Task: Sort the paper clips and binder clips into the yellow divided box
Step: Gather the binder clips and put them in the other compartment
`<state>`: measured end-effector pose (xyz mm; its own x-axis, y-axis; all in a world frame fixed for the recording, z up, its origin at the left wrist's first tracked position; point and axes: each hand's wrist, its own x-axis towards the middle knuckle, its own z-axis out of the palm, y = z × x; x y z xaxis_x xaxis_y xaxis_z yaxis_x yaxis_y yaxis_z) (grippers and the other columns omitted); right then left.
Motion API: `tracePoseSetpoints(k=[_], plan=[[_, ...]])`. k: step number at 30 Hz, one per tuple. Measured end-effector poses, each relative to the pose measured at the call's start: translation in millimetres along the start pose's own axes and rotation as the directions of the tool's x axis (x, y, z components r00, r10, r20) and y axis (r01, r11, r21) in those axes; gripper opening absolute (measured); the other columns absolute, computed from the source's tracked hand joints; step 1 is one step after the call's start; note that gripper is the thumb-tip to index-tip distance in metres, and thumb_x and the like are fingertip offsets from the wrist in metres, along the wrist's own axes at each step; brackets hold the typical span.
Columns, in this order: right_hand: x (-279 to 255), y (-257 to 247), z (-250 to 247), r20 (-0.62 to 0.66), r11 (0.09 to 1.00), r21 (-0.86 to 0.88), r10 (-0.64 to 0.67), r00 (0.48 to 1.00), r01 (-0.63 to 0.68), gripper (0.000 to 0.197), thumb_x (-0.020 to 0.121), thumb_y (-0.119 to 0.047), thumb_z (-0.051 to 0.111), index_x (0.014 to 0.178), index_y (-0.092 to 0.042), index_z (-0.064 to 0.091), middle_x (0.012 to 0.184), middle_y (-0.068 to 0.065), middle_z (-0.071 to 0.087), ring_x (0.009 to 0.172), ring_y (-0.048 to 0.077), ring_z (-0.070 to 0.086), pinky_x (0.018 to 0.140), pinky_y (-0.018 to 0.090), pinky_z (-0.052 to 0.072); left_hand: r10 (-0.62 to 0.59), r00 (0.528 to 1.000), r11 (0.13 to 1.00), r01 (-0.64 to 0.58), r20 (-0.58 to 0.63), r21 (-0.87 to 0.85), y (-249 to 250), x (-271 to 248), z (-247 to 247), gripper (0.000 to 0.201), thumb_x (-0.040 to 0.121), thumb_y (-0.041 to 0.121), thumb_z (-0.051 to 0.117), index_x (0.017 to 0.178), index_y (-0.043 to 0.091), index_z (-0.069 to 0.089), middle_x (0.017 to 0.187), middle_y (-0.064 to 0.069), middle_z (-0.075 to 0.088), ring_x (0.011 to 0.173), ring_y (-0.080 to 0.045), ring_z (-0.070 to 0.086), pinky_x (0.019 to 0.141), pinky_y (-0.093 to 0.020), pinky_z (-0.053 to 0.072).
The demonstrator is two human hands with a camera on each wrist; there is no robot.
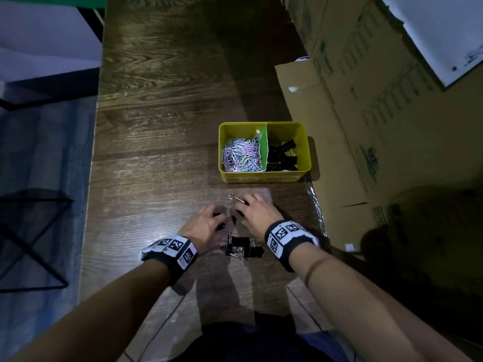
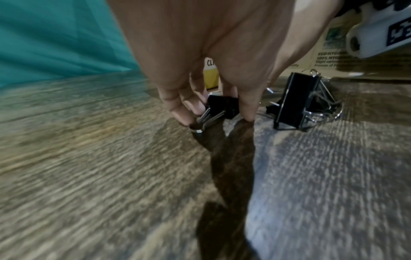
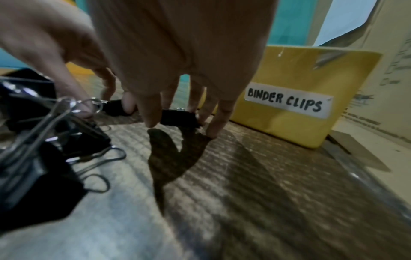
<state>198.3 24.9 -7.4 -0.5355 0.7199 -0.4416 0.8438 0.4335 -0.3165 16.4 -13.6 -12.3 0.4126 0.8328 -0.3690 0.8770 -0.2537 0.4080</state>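
The yellow divided box (image 1: 262, 176) stands on the dark wooden table ahead of my hands. Pastel paper clips (image 1: 241, 155) fill its left compartment and black binder clips (image 1: 283, 155) lie in the right, behind a "BINDER CLIPS" label (image 3: 286, 102). My left hand (image 1: 219, 221) pinches a small black binder clip (image 2: 222, 106) against the tabletop. Just to its right, my right hand (image 1: 241, 208) holds another small black binder clip (image 3: 177, 118) between thumb and fingers; its silver handles (image 1: 235, 198) stick out. A pile of larger binder clips (image 1: 244, 247) lies between my wrists.
Cardboard boxes (image 1: 366, 113) line the table's right side, close to the yellow box. A crumpled clear plastic strip (image 1: 316, 205) lies along that side. The table's left edge (image 1: 90, 178) drops to the floor, where a black wire frame (image 1: 34, 244) stands.
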Motion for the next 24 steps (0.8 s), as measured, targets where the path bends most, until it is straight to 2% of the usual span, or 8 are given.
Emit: tracePoseSetpoints(k=[4, 7, 11, 13, 14, 16, 20, 24], plan=[[-4, 3, 7, -0.033, 0.989, 0.116, 0.098, 0.995, -0.093, 0.008, 0.089, -0.016, 0.057, 0.097, -0.014, 0.056, 0.125, 0.011, 0.042, 0.118, 0.030, 0.037, 0.096, 0.041, 0.041, -0.117, 0.993, 0.993, 0.118, 0.035, -0.017, -8, -3, 3, 0.038, 0.081, 0.028, 0.066, 0.114, 0.015, 0.057, 0.122, -0.011, 0.044, 0.108, -0.029, 0.048, 0.092, -0.038, 0.044], [-10, 8, 1, -0.049, 0.918, 0.379, 0.151, 0.987, -0.121, 0.008, 0.090, -0.020, 0.053, 0.098, -0.020, 0.056, 0.118, 0.008, 0.053, 0.111, 0.028, 0.051, 0.093, 0.034, 0.043, -0.199, 0.980, 0.952, 0.190, -0.010, -0.238, -11, 1, -1, 0.034, 0.078, 0.022, 0.069, 0.109, 0.015, 0.058, 0.109, -0.010, 0.055, 0.098, -0.025, 0.054, 0.087, -0.028, 0.043], [-25, 14, -18, 0.002, 0.695, 0.696, 0.248, 0.969, -0.180, 0.021, 0.098, -0.023, 0.037, 0.092, -0.029, 0.056, 0.091, 0.009, 0.068, 0.084, 0.032, 0.065, 0.080, 0.037, 0.050, -0.359, 0.933, 0.734, 0.291, 0.014, -0.614, -9, 3, -11, 0.020, 0.074, 0.012, 0.067, 0.087, 0.023, 0.057, 0.072, 0.002, 0.056, 0.061, -0.012, 0.049, 0.064, -0.023, 0.039], [-33, 15, -19, -0.003, 0.687, 0.704, 0.258, 0.966, -0.181, 0.023, 0.097, -0.025, 0.039, 0.082, -0.032, 0.055, 0.078, 0.005, 0.066, 0.077, 0.031, 0.064, 0.077, 0.037, 0.051, -0.338, 0.937, 0.613, 0.295, 0.094, -0.733, -5, -2, -18, 0.026, 0.077, -0.003, 0.060, 0.083, 0.022, 0.058, 0.070, 0.003, 0.057, 0.060, -0.012, 0.049, 0.057, -0.017, 0.041], [-36, 16, -17, 0.009, 0.710, 0.681, 0.240, 0.971, -0.182, 0.020, 0.096, -0.028, 0.043, 0.081, -0.031, 0.056, 0.075, 0.001, 0.065, 0.074, 0.028, 0.064, 0.075, 0.035, 0.051, -0.297, 0.948, 0.610, 0.280, 0.114, -0.741, -3, -6, -22, 0.028, 0.077, -0.005, 0.059, 0.084, 0.021, 0.060, 0.074, 0.004, 0.059, 0.063, -0.011, 0.051, 0.056, -0.012, 0.040], [-41, 15, -13, 0.071, 0.753, 0.629, 0.191, 0.979, -0.193, 0.013, 0.089, -0.041, 0.057, 0.083, -0.030, 0.059, 0.085, -0.002, 0.067, 0.076, 0.019, 0.063, 0.075, 0.030, 0.051, -0.207, 0.968, 0.693, 0.249, 0.145, -0.677, 1, -17, -28, 0.030, 0.072, 0.006, 0.065, 0.097, 0.022, 0.064, 0.090, 0.009, 0.059, 0.076, -0.006, 0.055, 0.067, -0.007, 0.041], [-42, 8, -5, 0.200, 0.848, 0.481, 0.140, 0.970, -0.222, 0.041, 0.074, -0.048, 0.074, 0.107, -0.025, 0.066, 0.100, 0.001, 0.066, 0.087, 0.016, 0.061, 0.077, 0.026, 0.049, -0.044, 0.990, 0.907, 0.096, 0.136, -0.409, 8, -34, -15, 0.070, 0.058, 0.056, 0.068, 0.120, 0.027, 0.054, 0.104, 0.006, 0.042, 0.098, -0.007, 0.049, 0.093, -0.014, 0.037], [-36, -7, 6, 0.181, 0.906, 0.389, 0.104, 0.978, -0.169, 0.045, 0.072, -0.047, 0.076, 0.110, -0.026, 0.067, 0.109, 0.003, 0.068, 0.098, 0.020, 0.063, 0.085, 0.028, 0.050, -0.031, 0.995, 0.970, 0.054, 0.099, -0.238, 18, -38, 11, 0.057, 0.072, 0.047, 0.072, 0.120, 0.025, 0.049, 0.107, 0.005, 0.045, 0.097, -0.011, 0.052, 0.088, -0.027, 0.045]])
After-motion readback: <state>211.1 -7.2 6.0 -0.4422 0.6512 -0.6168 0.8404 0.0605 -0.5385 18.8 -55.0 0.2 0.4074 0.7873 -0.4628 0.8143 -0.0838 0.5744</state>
